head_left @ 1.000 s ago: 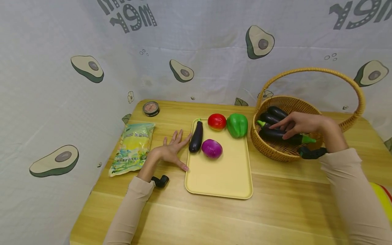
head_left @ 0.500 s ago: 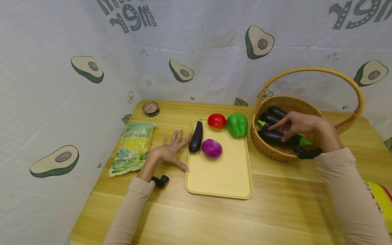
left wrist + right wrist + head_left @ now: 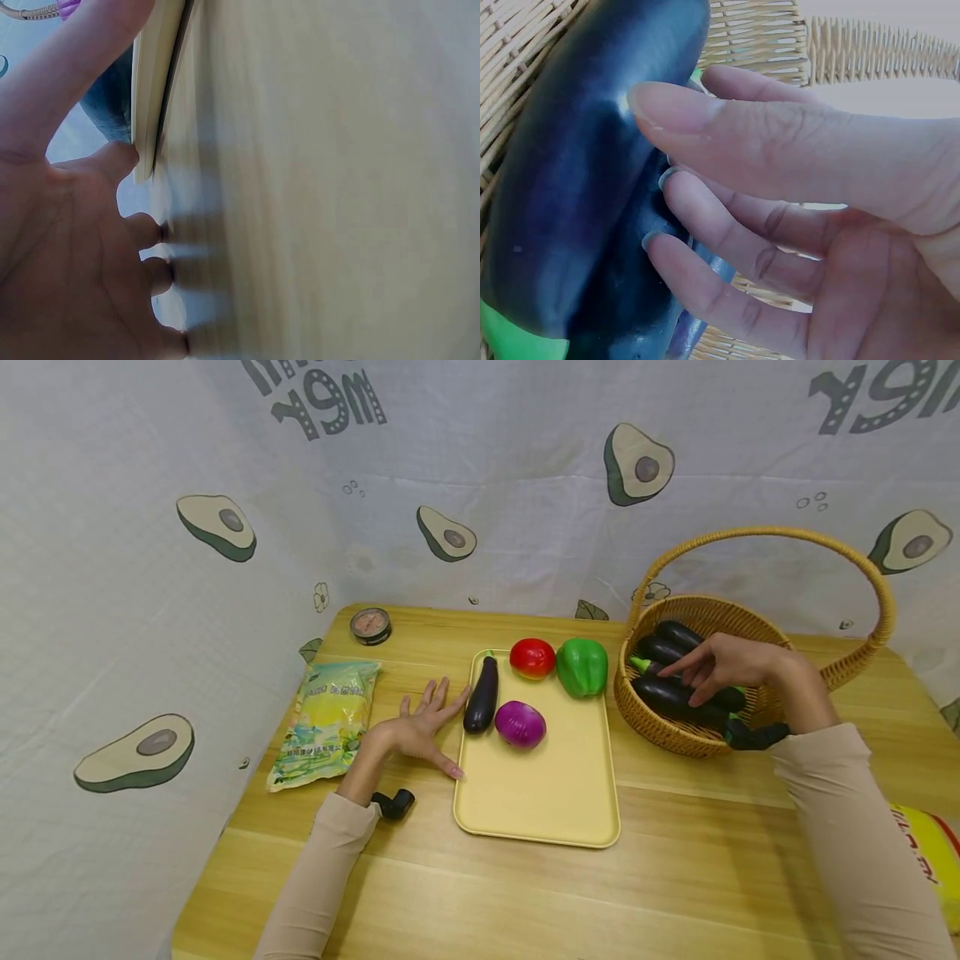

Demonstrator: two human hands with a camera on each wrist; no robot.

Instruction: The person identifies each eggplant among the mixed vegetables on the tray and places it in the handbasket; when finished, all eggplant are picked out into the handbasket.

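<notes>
In the head view my right hand (image 3: 735,664) is inside the wicker basket (image 3: 637,718), above several dark eggplants. The thumb rests against the front eggplant (image 3: 577,180) in the right wrist view, while loosely bent fingers touch a second eggplant (image 3: 634,292) behind it. Neither eggplant is wrapped by the hand. Spread wide, my left hand (image 3: 416,731) stands on the table at the left edge of the yellow tray (image 3: 540,802), fingertips down. On the tray lie an eggplant (image 3: 482,697), a purple onion (image 3: 521,724), a red tomato (image 3: 532,658) and a green bell pepper (image 3: 582,667).
A tall handle (image 3: 757,532) arches over the basket. Left of the tray are a yellow-green packet (image 3: 326,722) and a round tin (image 3: 371,625). A yellow package (image 3: 926,852) shows at the right edge, partly behind the right sleeve.
The eggplant under my right hand has settled lower in the basket, and its green stem end has shifted left. The right forearm moved slightly left. My left hand stayed put.
</notes>
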